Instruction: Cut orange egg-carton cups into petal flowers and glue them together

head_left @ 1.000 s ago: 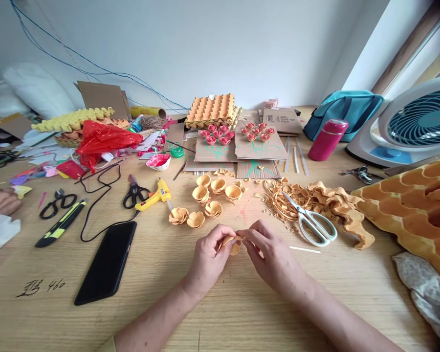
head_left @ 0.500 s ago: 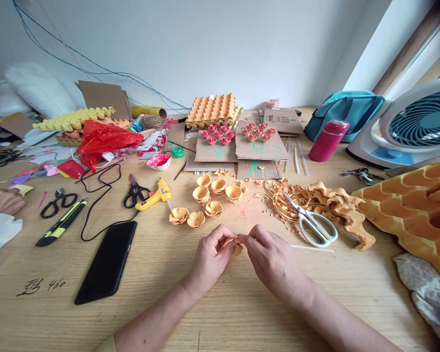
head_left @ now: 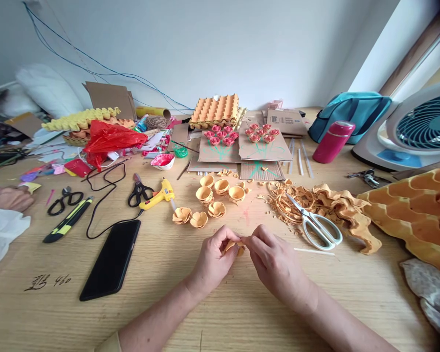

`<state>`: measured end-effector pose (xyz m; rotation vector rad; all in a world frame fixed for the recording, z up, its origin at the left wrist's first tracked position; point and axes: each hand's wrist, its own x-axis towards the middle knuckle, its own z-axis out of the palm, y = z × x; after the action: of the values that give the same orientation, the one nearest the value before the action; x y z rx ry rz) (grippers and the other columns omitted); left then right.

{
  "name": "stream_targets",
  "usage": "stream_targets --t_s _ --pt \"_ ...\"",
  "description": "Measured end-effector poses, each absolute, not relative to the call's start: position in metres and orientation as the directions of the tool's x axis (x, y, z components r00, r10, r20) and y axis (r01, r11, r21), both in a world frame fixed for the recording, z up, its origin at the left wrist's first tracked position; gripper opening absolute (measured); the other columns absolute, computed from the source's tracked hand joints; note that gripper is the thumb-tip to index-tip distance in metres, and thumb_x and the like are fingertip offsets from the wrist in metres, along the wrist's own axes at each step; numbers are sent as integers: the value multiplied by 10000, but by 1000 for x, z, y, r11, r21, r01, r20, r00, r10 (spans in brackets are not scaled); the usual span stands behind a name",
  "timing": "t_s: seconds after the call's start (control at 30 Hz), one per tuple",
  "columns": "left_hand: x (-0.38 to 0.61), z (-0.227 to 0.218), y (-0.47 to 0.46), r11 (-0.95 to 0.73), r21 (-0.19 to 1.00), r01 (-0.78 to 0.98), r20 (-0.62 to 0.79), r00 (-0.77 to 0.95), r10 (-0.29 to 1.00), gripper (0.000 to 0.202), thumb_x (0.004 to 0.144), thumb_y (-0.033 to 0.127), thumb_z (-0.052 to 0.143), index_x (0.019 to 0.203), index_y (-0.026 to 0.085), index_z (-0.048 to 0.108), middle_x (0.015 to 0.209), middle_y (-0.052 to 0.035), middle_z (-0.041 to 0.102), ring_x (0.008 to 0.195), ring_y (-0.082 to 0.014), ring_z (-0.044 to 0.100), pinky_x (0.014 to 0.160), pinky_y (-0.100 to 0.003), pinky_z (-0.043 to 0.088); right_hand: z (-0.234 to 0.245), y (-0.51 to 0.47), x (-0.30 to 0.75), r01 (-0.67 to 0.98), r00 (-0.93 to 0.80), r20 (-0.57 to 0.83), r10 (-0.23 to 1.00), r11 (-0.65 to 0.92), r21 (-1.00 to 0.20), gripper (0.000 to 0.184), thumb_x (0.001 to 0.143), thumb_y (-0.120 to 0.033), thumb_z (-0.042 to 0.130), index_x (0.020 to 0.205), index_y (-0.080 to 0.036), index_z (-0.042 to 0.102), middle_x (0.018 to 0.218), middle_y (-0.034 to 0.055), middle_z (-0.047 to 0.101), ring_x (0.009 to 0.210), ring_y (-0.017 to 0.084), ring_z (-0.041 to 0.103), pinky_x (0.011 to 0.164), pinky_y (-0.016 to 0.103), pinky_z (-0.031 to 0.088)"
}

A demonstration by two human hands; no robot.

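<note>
Low over the front of the table, my left hand (head_left: 213, 259) pinches a small orange egg-carton flower cup (head_left: 230, 246) with cut petals. From the other side my right hand (head_left: 276, 261) grips the cup's petal edge between thumb and fingertips. Both hands are closed, and the fingers partly hide the cup. Beyond them stand several finished-looking cups of the same orange pulp, including a petalled one (head_left: 199, 219) nearest my left hand. White-handled scissors (head_left: 320, 227) lie to the right on carton scraps (head_left: 295, 200).
A yellow glue gun (head_left: 160, 194), black scissors (head_left: 139, 193), a box cutter (head_left: 68, 220) and a phone (head_left: 111, 259) lie left. Another person's hand (head_left: 9, 198) rests at the left edge. Egg trays (head_left: 418, 210), a pink bottle (head_left: 333, 142) and a fan (head_left: 421, 129) stand right. Red-flowered cardboard (head_left: 266, 149) lies behind.
The view has turned slightly left, so the table things appear a little further right. My hands keep their pinch on the flower cup, with only a slight shift of the fingers.
</note>
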<state>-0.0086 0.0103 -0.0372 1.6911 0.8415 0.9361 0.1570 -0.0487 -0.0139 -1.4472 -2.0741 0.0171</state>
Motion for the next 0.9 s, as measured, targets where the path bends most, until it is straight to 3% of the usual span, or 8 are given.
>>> stream_targets --t_s 0.1,0.33,0.53,0.77,0.9 --pt "-7 -33 10 -226 974 2 200 460 865 106 861 108 566 806 195 545 875 -29 729 810 -154 694 714 -241 535 -12 -48 157 866 -284 515 809 447 -225 269 990 -96 407 954 -167 664 779 46 544 641 175 525 611 283 415" --pt "-7 -36 8 -286 958 2 260 416 872 58 890 136 561 877 192 555 889 -28 705 789 -139 667 730 -246 529 -18 -47 157 812 -185 490 852 414 -412 215 1010 -135 440 1096 -169 634 895 54 566 703 160 566 659 270 451" --pt "-9 -37 8 -319 937 144 237 411 880 108 862 101 563 911 189 603 800 3 654 719 -126 624 686 -230 491 -17 -47 157 824 -194 494 848 414 -386 239 1010 -130 427 1057 -169 659 859 48 550 666 154 555 625 267 443" --pt "-6 -35 9 -217 976 16 190 428 884 80 856 142 605 801 184 565 782 -12 672 716 -136 628 683 -240 502 -14 -48 158 860 -286 553 783 464 -213 288 1018 -125 381 992 -160 666 777 45 539 638 169 516 607 278 421" --pt "-7 -34 9 -232 973 2 209 421 883 41 867 147 594 855 183 579 819 -21 679 752 -143 643 704 -246 510 -15 -48 157 842 -227 537 812 441 -310 238 1016 -138 418 1028 -163 655 824 47 548 652 155 532 623 264 436"
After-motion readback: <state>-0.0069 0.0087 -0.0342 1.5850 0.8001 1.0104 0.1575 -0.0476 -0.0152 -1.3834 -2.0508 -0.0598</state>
